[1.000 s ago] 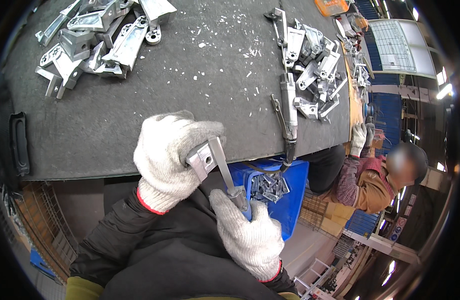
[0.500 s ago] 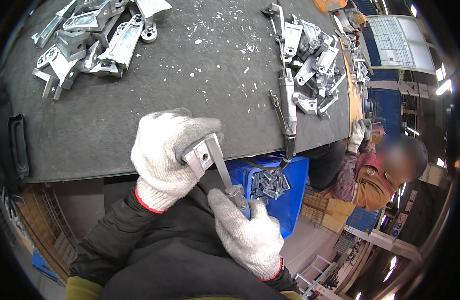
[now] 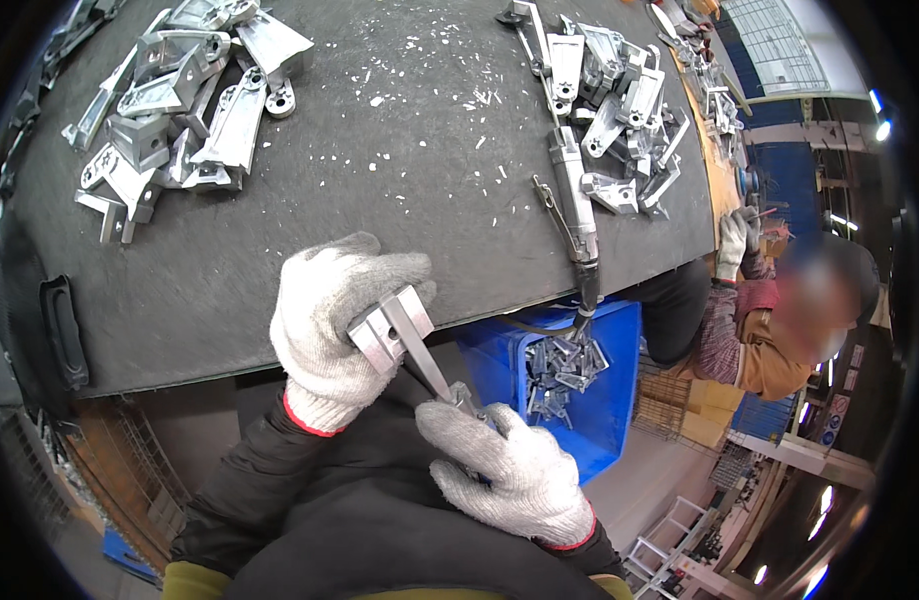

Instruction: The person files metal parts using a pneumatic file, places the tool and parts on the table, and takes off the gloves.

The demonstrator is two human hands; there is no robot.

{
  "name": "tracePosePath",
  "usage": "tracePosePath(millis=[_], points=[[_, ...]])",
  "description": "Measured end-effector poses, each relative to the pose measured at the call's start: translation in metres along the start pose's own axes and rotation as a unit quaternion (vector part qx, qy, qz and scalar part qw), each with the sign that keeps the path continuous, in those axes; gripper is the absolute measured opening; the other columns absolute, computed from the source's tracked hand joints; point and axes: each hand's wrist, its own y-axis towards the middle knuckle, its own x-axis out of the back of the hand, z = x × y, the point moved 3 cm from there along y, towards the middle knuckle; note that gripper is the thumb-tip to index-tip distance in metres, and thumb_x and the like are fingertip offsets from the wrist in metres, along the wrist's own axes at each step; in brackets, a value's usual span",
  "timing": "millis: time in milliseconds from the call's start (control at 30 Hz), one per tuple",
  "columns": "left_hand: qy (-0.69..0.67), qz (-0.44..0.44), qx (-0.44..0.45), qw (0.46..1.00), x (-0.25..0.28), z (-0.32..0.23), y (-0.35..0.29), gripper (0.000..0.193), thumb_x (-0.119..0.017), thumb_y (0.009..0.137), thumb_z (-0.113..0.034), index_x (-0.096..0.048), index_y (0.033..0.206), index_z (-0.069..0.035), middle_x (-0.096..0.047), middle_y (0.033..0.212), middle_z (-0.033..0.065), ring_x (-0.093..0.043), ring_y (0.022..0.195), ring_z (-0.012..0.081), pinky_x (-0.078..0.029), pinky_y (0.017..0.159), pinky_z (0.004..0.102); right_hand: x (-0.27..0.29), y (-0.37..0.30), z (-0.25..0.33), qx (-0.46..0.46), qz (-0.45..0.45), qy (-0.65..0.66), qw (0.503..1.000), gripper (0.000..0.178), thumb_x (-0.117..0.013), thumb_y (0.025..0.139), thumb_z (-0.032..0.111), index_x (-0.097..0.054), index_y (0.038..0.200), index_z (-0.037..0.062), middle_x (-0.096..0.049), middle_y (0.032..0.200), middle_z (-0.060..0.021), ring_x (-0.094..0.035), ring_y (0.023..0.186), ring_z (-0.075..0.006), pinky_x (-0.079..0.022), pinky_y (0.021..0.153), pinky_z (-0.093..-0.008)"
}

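Over the near edge of the table I hold a silver cast metal bracket (image 3: 411, 342) between both hands, both in white knit gloves with grey palms and red cuffs. My left hand (image 3: 329, 325) is closed around its blocky, holed end. From that block a narrow arm slants down toward my right hand (image 3: 514, 470), whose fingers are closed at the far end of the bracket. The right fingers hide most of that end; whether they hold anything else I cannot tell.
Metal bracket piles lie at the table's far left (image 3: 169, 110) and right (image 3: 619, 100). A hand-held air tool (image 3: 574, 190) lies before the right pile. Below the edge, a blue bin (image 3: 604, 400) holds small metal pieces. A co-worker (image 3: 769, 320) sits at right; pale chips dot the table (image 3: 379, 200).
The bracket has turned a little in my hands, showing more of its block on the right side of the arm. My right fingers have shifted over its lower end. The view has also shifted.
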Motion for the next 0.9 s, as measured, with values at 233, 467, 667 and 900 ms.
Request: tracePosePath(millis=[233,467,667,900], points=[[0.024,-0.003,-0.049,0.998,-0.001,-0.003,-0.001,0.029,-0.079,0.073,-0.021,-0.078,0.101,-0.013,-0.075,0.095,0.0031,-0.068,0.1,0.0304,-0.048,0.095,0.0409,0.004,0.001,0.004,-0.034,0.029,-0.098,0.994,0.053,-0.078,0.084,0.023,-0.066,0.135,0.0323,-0.064,0.087,-0.0143,-0.069,0.065,-0.0348,-0.057,0.056,-0.0444],[-0.004,0.025,-0.006,1.0,0.001,-0.005,-0.001,0.033,-0.085,0.072,-0.002,-0.077,0.104,-0.007,-0.074,0.105,0.0085,-0.069,0.105,0.0259,-0.051,0.093,0.0384,-0.004,0.002,-0.007,-0.012,0.03,-0.016,0.999,0.053,-0.077,0.085,0.019,-0.066,0.136,0.0302,-0.065,0.089,-0.0155,-0.068,0.065,-0.0353,-0.057,0.057,-0.0443],[0.015,-0.005,-0.035,0.999,0.001,-0.008,0.0,0.032,-0.085,0.073,-0.003,-0.077,0.103,-0.007,-0.074,0.105,0.0087,-0.069,0.103,0.0254,-0.052,0.093,0.0375,-0.008,0.0,-0.009,0.009,0.036,0.032,0.999,0.052,-0.075,0.085,0.015,-0.066,0.136,0.0229,-0.071,0.1,-0.0158,-0.069,0.073,-0.0353,-0.058,0.058,-0.0435],[-0.006,0.017,-0.02,1.0,0.001,-0.004,-0.003,0.031,-0.085,0.074,-0.002,-0.077,0.103,-0.006,-0.075,0.106,0.0072,-0.069,0.106,0.0252,-0.051,0.093,0.0372,-0.006,0.002,-0.001,0.033,0.017,-0.058,0.998,0.057,-0.076,0.083,0.016,-0.064,0.137,0.0279,-0.071,0.101,-0.0129,-0.069,0.07,-0.0344,-0.058,0.057,-0.0432]])
